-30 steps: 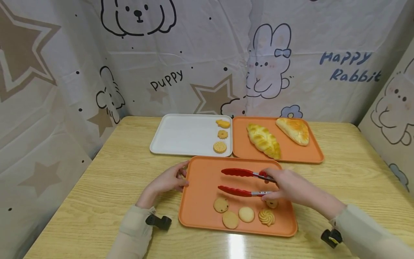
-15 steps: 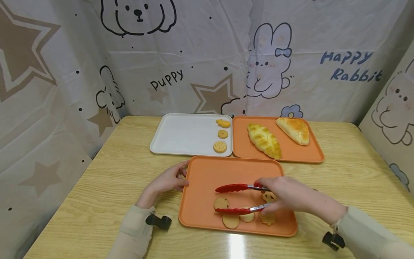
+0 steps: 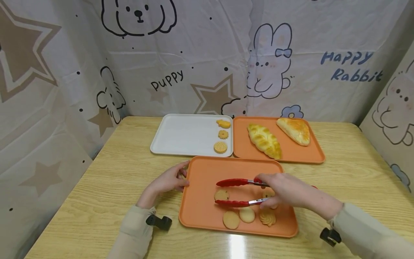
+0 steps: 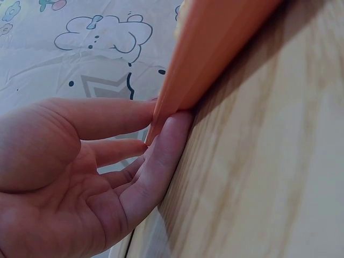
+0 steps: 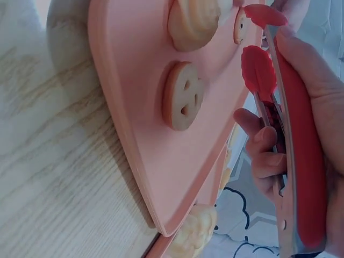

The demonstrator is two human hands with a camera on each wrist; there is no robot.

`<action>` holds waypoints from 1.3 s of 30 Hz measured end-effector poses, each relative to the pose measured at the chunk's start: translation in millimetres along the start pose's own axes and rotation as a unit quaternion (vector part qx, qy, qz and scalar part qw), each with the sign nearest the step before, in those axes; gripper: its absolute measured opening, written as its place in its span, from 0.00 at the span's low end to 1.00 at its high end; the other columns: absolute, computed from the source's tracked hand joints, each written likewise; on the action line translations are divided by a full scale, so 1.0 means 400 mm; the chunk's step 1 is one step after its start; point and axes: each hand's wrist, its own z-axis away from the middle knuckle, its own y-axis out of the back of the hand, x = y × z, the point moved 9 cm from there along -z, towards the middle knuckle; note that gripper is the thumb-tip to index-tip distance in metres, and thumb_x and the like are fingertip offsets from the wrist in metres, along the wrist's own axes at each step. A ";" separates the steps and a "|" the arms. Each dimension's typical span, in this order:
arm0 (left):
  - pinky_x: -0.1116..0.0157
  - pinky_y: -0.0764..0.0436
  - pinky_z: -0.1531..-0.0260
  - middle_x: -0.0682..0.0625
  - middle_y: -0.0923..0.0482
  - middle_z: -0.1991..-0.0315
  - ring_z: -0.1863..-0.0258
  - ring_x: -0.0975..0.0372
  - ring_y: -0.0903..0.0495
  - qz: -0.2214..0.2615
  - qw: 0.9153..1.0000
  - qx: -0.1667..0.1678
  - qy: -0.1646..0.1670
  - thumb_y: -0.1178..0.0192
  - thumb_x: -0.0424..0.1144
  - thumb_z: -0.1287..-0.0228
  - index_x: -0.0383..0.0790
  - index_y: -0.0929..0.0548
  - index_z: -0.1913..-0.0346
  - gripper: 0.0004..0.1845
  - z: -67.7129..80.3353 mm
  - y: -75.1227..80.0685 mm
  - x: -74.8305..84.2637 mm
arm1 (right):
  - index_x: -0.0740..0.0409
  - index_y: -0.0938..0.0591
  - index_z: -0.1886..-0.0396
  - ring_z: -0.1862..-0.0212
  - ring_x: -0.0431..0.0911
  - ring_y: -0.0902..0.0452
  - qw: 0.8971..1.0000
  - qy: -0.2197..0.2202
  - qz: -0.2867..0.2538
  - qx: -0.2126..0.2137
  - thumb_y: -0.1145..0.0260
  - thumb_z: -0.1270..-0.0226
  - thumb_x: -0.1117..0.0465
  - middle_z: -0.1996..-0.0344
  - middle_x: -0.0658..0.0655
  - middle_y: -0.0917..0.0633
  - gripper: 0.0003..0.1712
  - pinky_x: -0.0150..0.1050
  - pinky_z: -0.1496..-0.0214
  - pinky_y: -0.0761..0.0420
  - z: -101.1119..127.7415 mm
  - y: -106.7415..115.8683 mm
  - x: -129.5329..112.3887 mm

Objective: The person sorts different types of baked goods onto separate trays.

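My left hand point(image 3: 168, 178) holds the left rim of the front orange tray point(image 3: 207, 169), thumb and fingers on either side of its edge point(image 4: 196, 64). My right hand point(image 3: 286, 189) grips a pair of red-tipped tongs point(image 3: 237, 182) over the tray, their arms spread apart. Between the tong tips is a round chocolate chip cookie point(image 3: 221, 195); the nearer tip overlaps its front edge in the head view. Toward the tray's near side lie two plain round cookies point(image 3: 231, 219), a swirl cookie point(image 3: 267, 217) and a cookie with holes point(image 5: 185, 97), which my right hand partly covers in the head view.
A white tray point(image 3: 181, 135) at the back carries a fish-shaped biscuit point(image 3: 223, 123), a flower-shaped one point(image 3: 223, 134) and a round one point(image 3: 220, 147). Beside it, another orange tray point(image 3: 239, 142) bears a braided bread point(image 3: 264, 141) and a triangular pastry point(image 3: 293, 131). A printed curtain stands behind.
The tongs came down toward the near side of the tray, then drew back slightly. The chocolate chip cookie has shifted a little away from the near edge. My left hand stays put.
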 end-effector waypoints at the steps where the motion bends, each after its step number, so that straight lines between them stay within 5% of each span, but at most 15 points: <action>1: 0.63 0.18 0.73 0.43 0.38 0.62 0.73 0.61 0.28 -0.001 1.000 -0.001 0.000 0.44 0.26 0.42 0.35 0.52 0.29 0.40 0.000 0.000 0.000 | 0.56 0.26 0.52 0.72 0.36 0.27 1.000 -0.005 0.000 -0.001 0.31 0.55 0.38 0.65 0.49 0.18 0.36 0.30 0.74 0.26 -0.001 0.000 0.004; 18: 0.63 0.18 0.73 0.43 0.38 0.63 0.74 0.61 0.28 -0.002 1.000 0.002 0.001 0.43 0.26 0.43 0.35 0.52 0.29 0.41 0.004 0.004 0.001 | 0.55 0.26 0.53 0.77 0.33 0.34 0.999 -0.001 -0.029 -0.020 0.34 0.54 0.35 0.73 0.44 0.22 0.35 0.28 0.77 0.31 0.000 -0.014 0.015; 26: 0.64 0.18 0.74 0.43 0.38 0.62 0.75 0.63 0.27 0.004 1.000 0.000 0.003 0.43 0.25 0.43 0.34 0.53 0.29 0.41 0.003 0.002 0.001 | 0.57 0.25 0.55 0.75 0.36 0.31 1.000 0.010 -0.013 0.015 0.29 0.54 0.44 0.72 0.47 0.20 0.30 0.28 0.74 0.29 -0.021 -0.003 0.038; 39: 0.63 0.18 0.73 0.42 0.38 0.62 0.72 0.60 0.28 -0.002 1.000 -0.002 0.005 0.44 0.27 0.42 0.37 0.53 0.29 0.41 0.000 0.001 -0.004 | 0.59 0.25 0.53 0.72 0.41 0.24 0.998 -0.028 0.023 0.050 0.29 0.53 0.43 0.69 0.52 0.18 0.33 0.35 0.71 0.22 -0.100 0.041 0.089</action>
